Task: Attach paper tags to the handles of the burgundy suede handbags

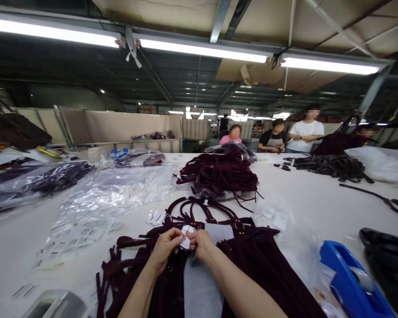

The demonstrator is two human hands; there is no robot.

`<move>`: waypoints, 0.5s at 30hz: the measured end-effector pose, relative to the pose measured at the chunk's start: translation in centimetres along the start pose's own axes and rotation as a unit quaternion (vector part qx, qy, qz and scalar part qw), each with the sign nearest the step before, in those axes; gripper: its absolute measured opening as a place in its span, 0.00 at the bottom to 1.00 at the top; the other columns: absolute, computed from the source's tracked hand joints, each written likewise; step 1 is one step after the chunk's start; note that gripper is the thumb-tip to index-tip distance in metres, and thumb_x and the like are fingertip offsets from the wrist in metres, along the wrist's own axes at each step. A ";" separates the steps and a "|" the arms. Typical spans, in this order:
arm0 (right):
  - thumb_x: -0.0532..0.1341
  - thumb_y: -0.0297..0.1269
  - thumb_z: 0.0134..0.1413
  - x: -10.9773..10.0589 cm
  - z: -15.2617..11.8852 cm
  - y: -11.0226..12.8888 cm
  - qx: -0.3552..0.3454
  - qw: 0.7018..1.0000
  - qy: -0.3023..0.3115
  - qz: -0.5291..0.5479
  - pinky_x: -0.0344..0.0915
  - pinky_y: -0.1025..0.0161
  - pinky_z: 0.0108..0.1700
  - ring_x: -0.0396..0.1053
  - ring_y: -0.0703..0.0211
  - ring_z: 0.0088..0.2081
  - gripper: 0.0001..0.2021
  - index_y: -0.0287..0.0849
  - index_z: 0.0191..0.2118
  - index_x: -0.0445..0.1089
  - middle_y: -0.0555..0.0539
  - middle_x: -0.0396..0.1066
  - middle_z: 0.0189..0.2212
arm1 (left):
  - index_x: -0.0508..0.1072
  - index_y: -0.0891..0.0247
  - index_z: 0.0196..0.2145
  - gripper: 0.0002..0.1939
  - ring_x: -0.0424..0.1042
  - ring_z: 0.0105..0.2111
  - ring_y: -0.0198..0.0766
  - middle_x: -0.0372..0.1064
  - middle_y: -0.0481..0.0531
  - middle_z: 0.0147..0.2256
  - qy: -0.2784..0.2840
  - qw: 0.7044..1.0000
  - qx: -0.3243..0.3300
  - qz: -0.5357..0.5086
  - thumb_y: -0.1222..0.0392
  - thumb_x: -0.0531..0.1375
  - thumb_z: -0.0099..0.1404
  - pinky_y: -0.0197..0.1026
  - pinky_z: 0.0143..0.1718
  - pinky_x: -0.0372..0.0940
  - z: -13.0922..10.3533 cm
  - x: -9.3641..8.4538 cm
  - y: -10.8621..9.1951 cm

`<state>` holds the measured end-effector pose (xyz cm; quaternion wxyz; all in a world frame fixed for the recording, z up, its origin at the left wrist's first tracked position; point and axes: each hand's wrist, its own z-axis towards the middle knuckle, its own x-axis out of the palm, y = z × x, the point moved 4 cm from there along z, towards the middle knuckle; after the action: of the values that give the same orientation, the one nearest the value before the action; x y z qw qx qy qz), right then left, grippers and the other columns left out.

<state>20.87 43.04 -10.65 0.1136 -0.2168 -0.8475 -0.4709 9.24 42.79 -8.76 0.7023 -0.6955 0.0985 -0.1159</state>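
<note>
My left hand (167, 247) and my right hand (202, 245) meet over a dark burgundy fringed handbag (262, 260) lying in front of me. Between them they pinch a small white tag (186, 237), with thumbs and fingertips closed on it from both sides. Something small and dark shows under the right fingers, too unclear to name. Pale grey tissue paper (202, 287) lies down the middle of the bag under my wrists. The bag's looped handles (185, 207) point away from me. More white tags (155, 217) rest by the handles' left side.
Beyond the bag stands a pile of burgundy bags (219, 172). Clear plastic sleeves (116, 190) and white labels (69, 238) spread over the left. A blue tape dispenser (351, 278) and black straps (391, 260) lie at right. Several people (305, 132) are across the table (305, 190).
</note>
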 end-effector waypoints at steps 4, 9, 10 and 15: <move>0.55 0.33 0.57 0.4 0.4 0.1 0.013 0.998 -0.068 -0.012 0.41 0.76 0.12 0.42 0.78 0.13 0.11 0.35 0.25 0.60 0.60 0.49 0.15 | 0.69 0.66 0.28 0.14 0.56 0.19 0.26 0.63 0.45 0.23 0.036 0.999 -0.008 -0.022 0.56 0.66 0.46 0.30 0.20 0.49 -0.4 0.1 -0.6; 0.54 0.28 0.56 0.7 -0.2 0.8 0.013 0.997 -0.079 -0.001 0.41 0.77 0.12 0.42 0.77 0.12 0.11 0.36 0.23 0.58 0.61 0.47 0.13 | 0.69 0.66 0.28 0.16 0.65 0.25 0.32 0.68 0.48 0.26 0.013 0.994 -0.025 -0.102 0.60 0.68 0.42 0.33 0.28 0.59 -0.4 0.0 -0.5; 0.54 0.26 0.56 0.7 -0.5 0.8 0.016 0.998 -0.065 0.002 0.41 0.77 0.12 0.42 0.77 0.12 0.12 0.36 0.22 0.58 0.61 0.47 0.12 | 0.69 0.66 0.29 0.16 0.66 0.27 0.34 0.69 0.49 0.27 0.008 0.993 -0.026 -0.114 0.61 0.68 0.42 0.34 0.30 0.61 -0.3 -0.1 -0.3; 0.55 0.22 0.47 0.3 -2.4 0.3 0.016 1.000 -0.011 0.009 0.39 0.76 0.11 0.45 0.75 0.11 0.07 0.35 0.22 0.61 0.57 0.53 0.10 | 0.70 0.65 0.30 0.14 0.67 0.27 0.33 0.71 0.49 0.28 0.019 0.992 -0.029 -0.119 0.63 0.67 0.43 0.35 0.33 0.62 -0.1 -0.4 0.2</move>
<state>20.71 41.23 -9.04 0.1117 -0.2281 -0.8540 -0.4541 8.85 42.85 -8.98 0.6607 -0.7201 0.0319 -0.2093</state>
